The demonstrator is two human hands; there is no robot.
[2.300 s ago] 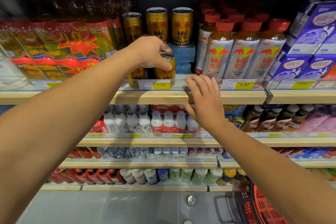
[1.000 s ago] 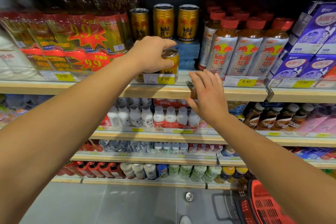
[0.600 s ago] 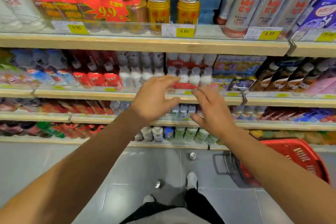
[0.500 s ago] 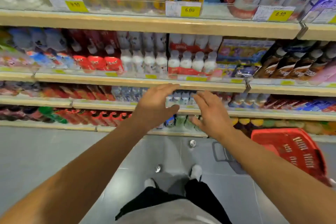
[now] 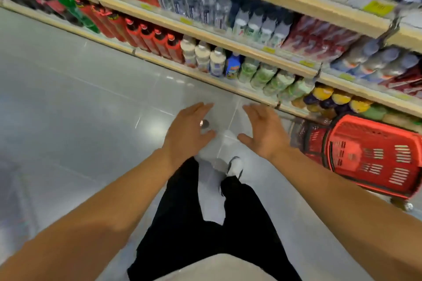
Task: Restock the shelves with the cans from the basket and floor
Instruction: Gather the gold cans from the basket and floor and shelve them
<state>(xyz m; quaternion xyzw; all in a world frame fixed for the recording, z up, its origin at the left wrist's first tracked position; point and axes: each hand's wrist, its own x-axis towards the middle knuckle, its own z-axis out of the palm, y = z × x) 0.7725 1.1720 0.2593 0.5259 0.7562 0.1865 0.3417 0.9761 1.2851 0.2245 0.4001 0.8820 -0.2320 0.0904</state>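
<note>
Now the whole view has swung down off the upper shelf where a can was being seated a moment ago, and we're looking at grey floor [image 5: 68, 102] with the lower shelves [image 5: 228, 41] running from ten o'clock across to three o'clock, packed with bottles, all of it smeared by motion. At three o'clock sits the red basket [image 5: 374, 157] on the floor, slatted wall toward us; whatever is inside it can't be made out from here. Black trousers and a white shoe [image 5: 235, 166] fill the six o'clock stretch.

Both arms have dropped with the camera. The left hand [image 5: 187, 130] is empty, fingers spread and loosely extended; the right hand [image 5: 262, 130] likewise spread, palm turned inward, gripping nothing. So that last can is placed and released.

Smallest of all, just past the left thumb at dead centre: a can [image 5: 204, 123] standing on the floor, silver top showing, partly hidden by the hand. That looks like the next pick, with the left hand nearest to it.
</note>
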